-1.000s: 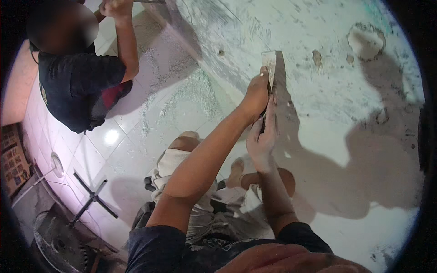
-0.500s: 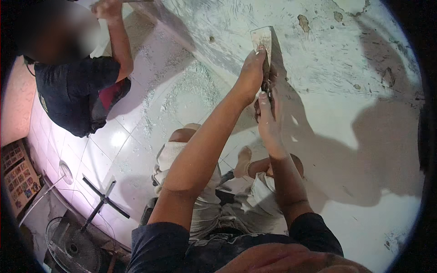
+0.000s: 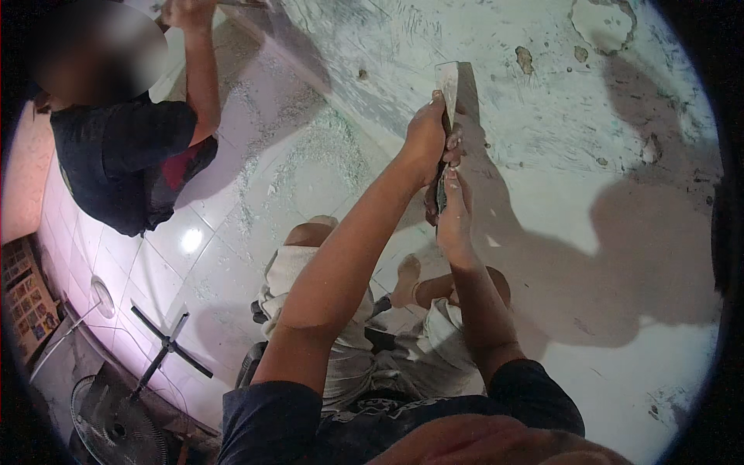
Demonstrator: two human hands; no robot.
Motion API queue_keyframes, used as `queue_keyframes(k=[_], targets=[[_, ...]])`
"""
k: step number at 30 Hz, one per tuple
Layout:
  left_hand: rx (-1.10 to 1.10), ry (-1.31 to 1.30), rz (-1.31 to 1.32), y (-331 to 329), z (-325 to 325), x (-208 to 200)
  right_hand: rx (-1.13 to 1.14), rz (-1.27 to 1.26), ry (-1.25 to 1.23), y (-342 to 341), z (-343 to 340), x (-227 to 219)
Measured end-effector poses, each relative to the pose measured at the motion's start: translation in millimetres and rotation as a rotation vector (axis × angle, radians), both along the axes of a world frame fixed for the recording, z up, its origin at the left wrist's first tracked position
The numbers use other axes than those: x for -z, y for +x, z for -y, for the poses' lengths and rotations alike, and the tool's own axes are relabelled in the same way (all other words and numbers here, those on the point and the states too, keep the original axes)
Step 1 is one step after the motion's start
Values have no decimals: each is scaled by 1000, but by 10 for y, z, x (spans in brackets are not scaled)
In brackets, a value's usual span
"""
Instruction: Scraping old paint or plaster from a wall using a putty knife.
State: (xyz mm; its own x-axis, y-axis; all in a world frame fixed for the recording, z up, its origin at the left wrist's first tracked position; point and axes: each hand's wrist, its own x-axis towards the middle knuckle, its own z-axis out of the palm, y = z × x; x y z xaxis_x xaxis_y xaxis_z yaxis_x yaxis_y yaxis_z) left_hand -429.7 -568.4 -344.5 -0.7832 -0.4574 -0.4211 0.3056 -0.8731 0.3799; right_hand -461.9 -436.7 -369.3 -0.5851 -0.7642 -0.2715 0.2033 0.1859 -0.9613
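Both hands are wrapped round one scraper [image 3: 447, 77], its flat, whitish blade pointing up and away from me against the scraped wall [image 3: 535, 112]. My left hand [image 3: 428, 138] grips it closest to the blade, with the thumb lying along it. Behind it, my right hand [image 3: 454, 211] closes round the dark handle end. The fingers of both hands look dusted with white. Fingers and shadow hide much of the handle. Scratches and patches of worn paint mark the wall around the blade.
Left of me another person [image 3: 124, 155] in dark clothes crouches, an arm raised. Pale flakes [image 3: 329, 151] litter the floor tiles along the wall. A black cross-shaped stand base [image 3: 170, 343] and a fan [image 3: 118, 428] lie at lower left, near a picture-covered board [image 3: 32, 306].
My view has tilted up a little, showing a large round wall patch at upper right. The scraper has shifted slightly left along the wall, its blade turned more edge-on. Both hands keep their grip.
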Motion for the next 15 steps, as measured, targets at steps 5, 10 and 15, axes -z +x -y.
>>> queue_keyframes(k=[5,10,15], targets=[[-12,-23,32,-26,44,-38,-10,-125,93,33,57,68],[25,10,44,17,96,-93,-30,-102,152,85,70,-39],[20,4,164,62,155,-86,37,-97,192,276,203,-129]])
